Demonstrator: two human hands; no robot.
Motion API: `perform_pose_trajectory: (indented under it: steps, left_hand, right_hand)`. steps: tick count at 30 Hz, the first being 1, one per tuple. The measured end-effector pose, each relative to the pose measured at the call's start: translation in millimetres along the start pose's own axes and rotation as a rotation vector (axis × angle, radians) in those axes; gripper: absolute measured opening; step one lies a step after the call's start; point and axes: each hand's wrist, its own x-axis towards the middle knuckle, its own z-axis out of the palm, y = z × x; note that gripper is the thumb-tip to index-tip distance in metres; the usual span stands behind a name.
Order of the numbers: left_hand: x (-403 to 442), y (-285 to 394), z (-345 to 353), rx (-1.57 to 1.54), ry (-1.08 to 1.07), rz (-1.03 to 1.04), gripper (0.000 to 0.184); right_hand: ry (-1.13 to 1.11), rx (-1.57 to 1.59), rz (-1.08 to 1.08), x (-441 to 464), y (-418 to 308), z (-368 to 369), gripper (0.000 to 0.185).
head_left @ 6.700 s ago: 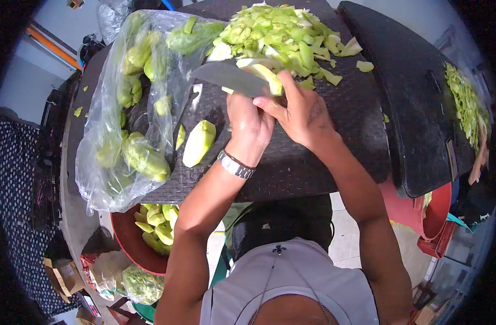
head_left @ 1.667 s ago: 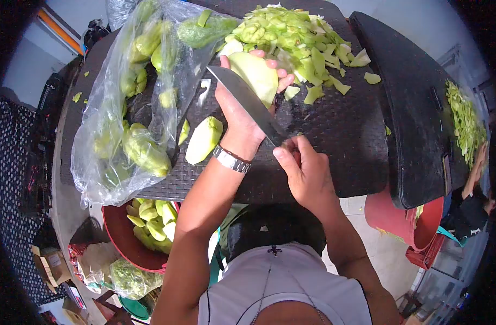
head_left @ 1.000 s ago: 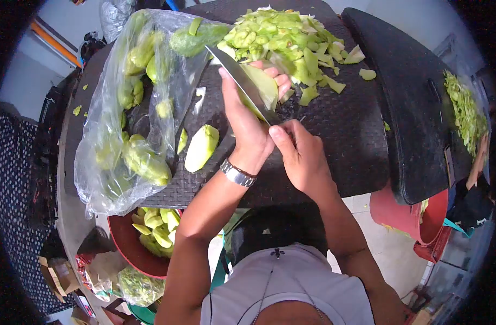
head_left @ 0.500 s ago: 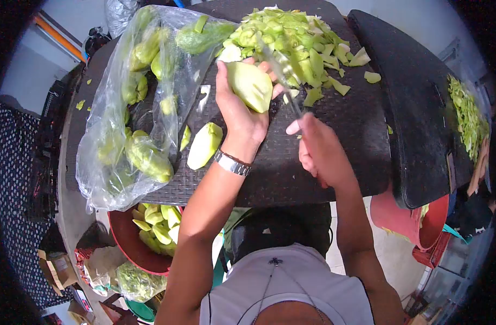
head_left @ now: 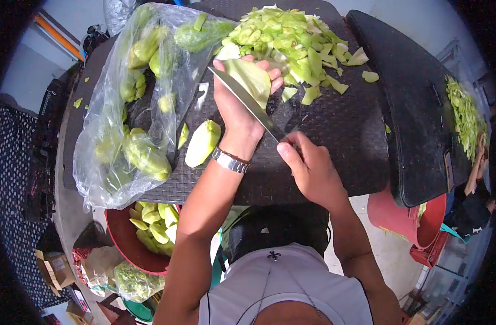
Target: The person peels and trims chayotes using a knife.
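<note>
My left hand [head_left: 238,116], palm up above the table, cradles a peeled chayote piece [head_left: 254,78] with its pale flat face showing. In my right hand [head_left: 315,170] is the handle of a knife [head_left: 247,102]. Its blade slants up and left across my left palm, over the lower edge of the chayote piece; whether it touches cannot be made out. Another peeled chayote [head_left: 203,143] rests on the dark woven table [head_left: 334,141], left of my left wrist. Beyond my fingers lies a heap of green peelings [head_left: 291,35].
A clear plastic bag [head_left: 175,70] holding unpeeled chayotes [head_left: 145,154] covers the table's left side. Below stands a red bucket [head_left: 118,238] with peeled pieces. To the right are a black table [head_left: 421,108], shredded greens [head_left: 464,116], another person's hand [head_left: 479,151] and a pink bucket [head_left: 386,216].
The knife has swung left and down, from pointing at the peelings to lying across my left palm. My right hand has turned and lowered slightly; the chayote piece has tilted in my left hand.
</note>
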Motion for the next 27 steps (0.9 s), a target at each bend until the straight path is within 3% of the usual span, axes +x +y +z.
perform_pose_trajectory:
  steps: [14, 20, 22, 25, 27]
  left_hand:
    - [-9, -13, 8, 0.043, 0.044, 0.035, 0.061]
    - [-17, -22, 24, 0.115, 0.172, 0.030, 0.060]
    - [-15, -22, 20, 0.232, 0.180, 0.046, 0.060]
    - [-16, -14, 20, 0.253, 0.161, 0.009, 0.059]
    - [-14, -11, 25, 0.250, 0.186, -0.018, 0.056]
  right_hand:
    - [0.067, -0.105, -0.082, 9, 12, 6, 0.036]
    - [0.121, -0.051, -0.063, 23, 13, 10, 0.038]
    - [0.030, 0.068, -0.025, 28, 21, 11, 0.046]
    - [-0.384, 0.618, 0.290, 37, 33, -15, 0.062]
    - [-0.493, 0.939, 0.414, 31, 21, -22, 0.079]
